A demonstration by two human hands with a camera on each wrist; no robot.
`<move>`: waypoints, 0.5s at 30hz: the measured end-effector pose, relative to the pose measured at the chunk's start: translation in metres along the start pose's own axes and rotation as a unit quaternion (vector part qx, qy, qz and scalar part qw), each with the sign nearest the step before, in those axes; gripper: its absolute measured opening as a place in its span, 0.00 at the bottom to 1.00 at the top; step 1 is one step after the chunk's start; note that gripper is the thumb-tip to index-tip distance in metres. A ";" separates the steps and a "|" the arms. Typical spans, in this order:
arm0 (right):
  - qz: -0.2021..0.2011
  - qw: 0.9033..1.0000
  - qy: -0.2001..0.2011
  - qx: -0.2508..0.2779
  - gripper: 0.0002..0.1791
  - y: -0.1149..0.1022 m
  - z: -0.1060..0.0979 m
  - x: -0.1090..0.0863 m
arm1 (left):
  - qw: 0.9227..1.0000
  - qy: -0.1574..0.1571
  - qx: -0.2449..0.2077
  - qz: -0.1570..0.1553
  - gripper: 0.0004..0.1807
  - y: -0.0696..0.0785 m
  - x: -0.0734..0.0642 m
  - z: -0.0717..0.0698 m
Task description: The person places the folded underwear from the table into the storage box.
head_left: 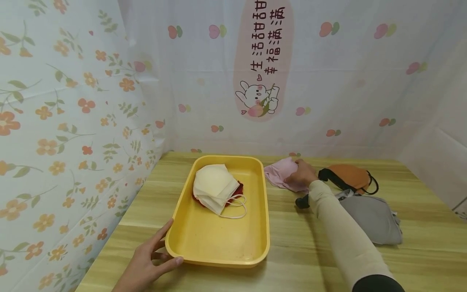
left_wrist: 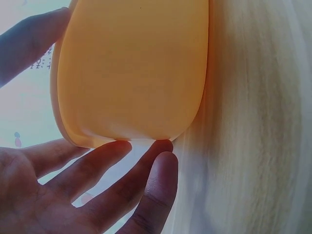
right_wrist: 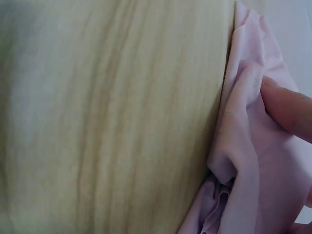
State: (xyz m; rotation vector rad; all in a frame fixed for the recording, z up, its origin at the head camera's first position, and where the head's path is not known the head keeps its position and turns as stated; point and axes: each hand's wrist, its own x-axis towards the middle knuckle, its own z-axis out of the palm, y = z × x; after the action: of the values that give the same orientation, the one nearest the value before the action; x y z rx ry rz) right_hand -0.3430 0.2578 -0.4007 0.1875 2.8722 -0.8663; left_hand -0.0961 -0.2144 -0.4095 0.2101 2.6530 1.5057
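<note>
My left hand (head_left: pixel 146 259) holds the near left corner of a yellow tray (head_left: pixel 219 261), its thumb at the front rim and its fingers against the left outer wall. Inside the tray lies a white face mask (head_left: pixel 213 184) with ear loops, on top of a dark red piece (head_left: pixel 238 190) that is mostly hidden. Just beyond the tray's right side, my right hand (head_left: pixel 303 173) pinches a pink cloth (head_left: pixel 281 170) lying on the table. In the right wrist view, a fingertip presses into the folds of the pink cloth (right_wrist: pixel 248 126). Parts of that hand are out of view there.
Right of my right hand lies an orange mask-like piece (head_left: pixel 350 176) with a black edge and loop. A grey folded cloth (head_left: pixel 375 217) is nearer, beside my right forearm. Everything rests on a wood-grain table (head_left: pixel 292 251), with patterned curtains (head_left: pixel 313 101) behind and at the left.
</note>
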 end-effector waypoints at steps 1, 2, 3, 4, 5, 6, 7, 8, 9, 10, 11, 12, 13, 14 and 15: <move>-0.006 1.000 0.005 0.001 0.57 0.000 0.000 0.000 | 1.000 -0.001 -0.002 -0.003 0.50 0.000 0.000 0.000; -0.013 1.000 0.010 0.001 0.57 0.000 0.000 0.001 | 1.000 -0.002 -0.003 -0.004 0.51 -0.001 0.000 0.000; -0.018 1.000 0.015 -0.002 0.56 0.001 -0.001 0.001 | 1.000 -0.004 -0.005 -0.003 0.51 -0.001 0.000 0.000; -0.020 1.000 0.017 -0.001 0.56 0.001 -0.001 0.001 | 1.000 -0.005 -0.007 -0.004 0.51 -0.001 0.000 0.000; -0.023 1.000 0.018 -0.001 0.56 0.002 -0.002 0.001 | 1.000 -0.005 -0.007 -0.005 0.51 -0.001 0.000 0.000; -0.025 1.000 0.018 -0.003 0.56 0.002 -0.002 0.000 | 1.000 -0.005 -0.007 -0.003 0.51 -0.001 -0.001 0.000; -0.027 0.999 0.018 -0.003 0.56 0.002 -0.003 0.000 | 1.000 -0.004 -0.007 -0.003 0.51 -0.001 -0.001 0.000; -0.030 0.999 0.015 0.001 0.56 0.002 -0.004 -0.001 | 1.000 -0.002 -0.006 -0.002 0.51 0.000 -0.001 0.000; -0.031 0.999 0.012 0.012 0.56 0.003 -0.004 -0.002 | 1.000 0.001 -0.005 -0.002 0.51 0.000 -0.001 0.000; -0.030 0.999 0.009 0.026 0.56 0.003 -0.005 -0.003 | 1.000 0.003 -0.005 -0.003 0.51 0.001 -0.002 0.000; -0.031 0.999 0.006 0.039 0.57 0.003 -0.006 -0.005 | 1.000 0.005 -0.007 -0.008 0.51 0.002 -0.002 0.001; -0.030 0.998 0.002 0.055 0.57 0.004 -0.007 -0.006 | 1.000 0.006 -0.009 -0.012 0.51 0.003 -0.002 0.001; -0.030 0.997 -0.003 0.073 0.57 0.004 -0.008 -0.008 | 1.000 0.006 -0.013 -0.017 0.51 0.004 -0.002 0.001; -0.022 0.995 -0.015 0.100 0.57 0.004 -0.009 -0.009 | 1.000 0.006 -0.015 -0.022 0.51 0.004 -0.002 0.001; -0.018 0.992 -0.022 0.119 0.57 0.005 -0.010 -0.010 | 0.999 0.006 -0.018 -0.027 0.51 0.005 -0.003 0.001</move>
State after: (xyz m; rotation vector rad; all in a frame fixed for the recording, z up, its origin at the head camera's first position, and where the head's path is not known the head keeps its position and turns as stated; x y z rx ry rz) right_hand -0.3330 0.2667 -0.3931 0.1397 2.7335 -1.2038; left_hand -0.0930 -0.2115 -0.4061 0.1281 2.6155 1.5420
